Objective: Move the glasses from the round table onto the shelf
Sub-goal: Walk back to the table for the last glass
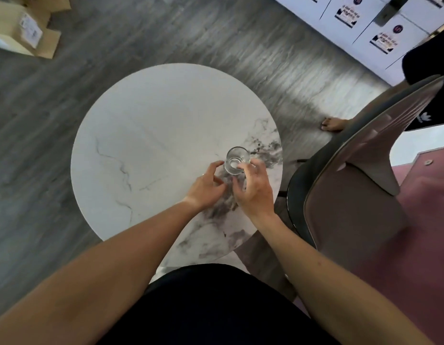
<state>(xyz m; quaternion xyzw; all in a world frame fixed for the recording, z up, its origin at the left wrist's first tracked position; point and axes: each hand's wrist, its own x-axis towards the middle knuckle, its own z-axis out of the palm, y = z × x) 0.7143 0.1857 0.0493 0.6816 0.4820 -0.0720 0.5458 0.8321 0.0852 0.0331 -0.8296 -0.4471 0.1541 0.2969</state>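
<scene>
A clear glass (237,160) stands upright on the round table (151,135), at about 4 o'clock from the tabletop's centre and near its edge. The tabletop is white marble with grey veining, darkest around the glass.

Left hand (206,186): positioned at 8 o'clock from the glass, fingers loosely curled and spread, thumb tip beside the glass wall. Contact with the glass cannot be confirmed. The hand holds nothing.

Right hand (254,189): positioned at 5 o'clock from the glass, palm down, fingers (243,166) bent and reaching over the near side of the glass. The fingertips overlap the rim and wall on that side. The hand is partly open; whether it has closed on the glass cannot be told.

Both forearms extend from the bottom of the view toward the glass, and the two hands flank it with a narrow gap between them.

A chair (352,195) with a dark shell and mauve seat stands at 3 o'clock from the table, just beside its edge. A cardboard box (27,26) lies on the grey wood-pattern floor (166,33) at 10 o'clock, well apart from the table. White cabinets (365,26) with printed labels occupy the 1 o'clock corner. A bare foot (332,123) of another person shows on the floor behind the chair.
</scene>
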